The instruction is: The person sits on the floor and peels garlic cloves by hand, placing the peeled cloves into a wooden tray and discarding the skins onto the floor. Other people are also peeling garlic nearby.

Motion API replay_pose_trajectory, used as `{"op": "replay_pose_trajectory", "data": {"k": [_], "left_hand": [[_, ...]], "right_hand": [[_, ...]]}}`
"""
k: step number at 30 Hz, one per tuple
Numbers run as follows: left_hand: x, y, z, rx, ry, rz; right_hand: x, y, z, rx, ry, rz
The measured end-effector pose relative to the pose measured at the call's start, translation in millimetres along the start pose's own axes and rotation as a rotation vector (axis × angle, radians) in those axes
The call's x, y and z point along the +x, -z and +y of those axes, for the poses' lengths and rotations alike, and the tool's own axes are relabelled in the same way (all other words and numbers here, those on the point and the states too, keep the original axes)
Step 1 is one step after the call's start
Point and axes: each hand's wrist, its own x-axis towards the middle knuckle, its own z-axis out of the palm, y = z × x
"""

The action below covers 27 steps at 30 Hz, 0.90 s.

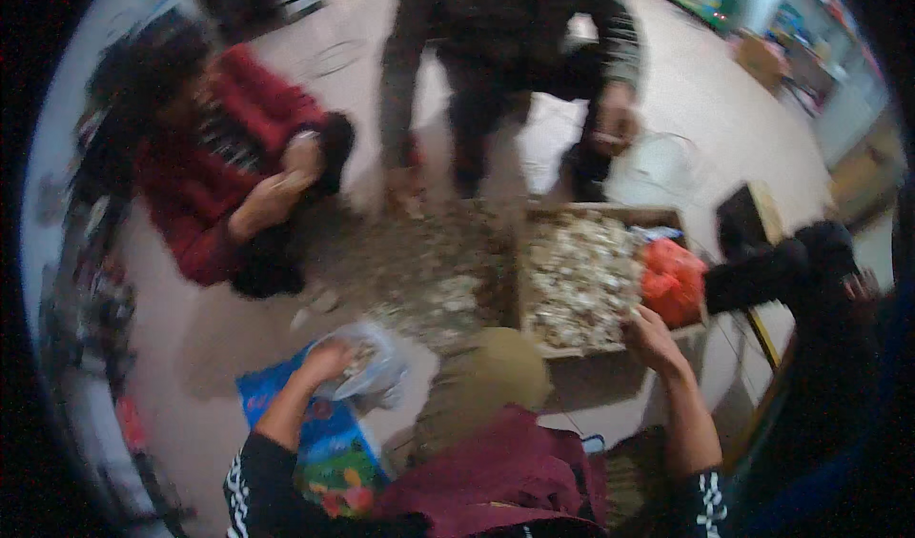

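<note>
My left hand [330, 361] is at the mouth of a clear plastic bag [386, 366] with small pale pieces in it, its fingers partly hidden. Under the bag lies a blue printed sack [339, 431]. To the right, a shallow wooden box [600, 352] holds many small whitish pieces [582, 281] that resemble garlic cloves, though blur leaves the kind unsettled. At the box's near right part, my right hand [654, 341] has its fingers bent close together against the pieces. Whether anything is between those fingertips is too blurred to tell.
A red plastic bag [670, 281] sits in the box's right side. Brownish bits [429, 266] are heaped on the floor ahead. A person in red [236, 159] crouches at left, another in dark clothes [507, 45] bends over opposite, and a dark-clothed leg [758, 270] reaches in from the right.
</note>
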Motion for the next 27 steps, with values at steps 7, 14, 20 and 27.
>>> {"op": "replay_pose_trajectory", "data": {"k": [7, 14, 20, 27], "left_hand": [[-2, 64, 99, 0.27, 0.189, -0.017], [26, 132, 338, -0.466, -0.667, 0.253], [94, 74, 504, -0.469, -0.868, 0.079], [121, 53, 519, -0.6, -0.744, -0.085]], "right_hand": [[-25, -3, -26, 0.166, 0.243, -0.158], [-50, 7, -50, 0.111, 0.36, -0.286], [-49, 20, -37, 0.002, 0.499, -0.231], [-50, 31, -30, -0.118, 0.375, 0.03]]}}
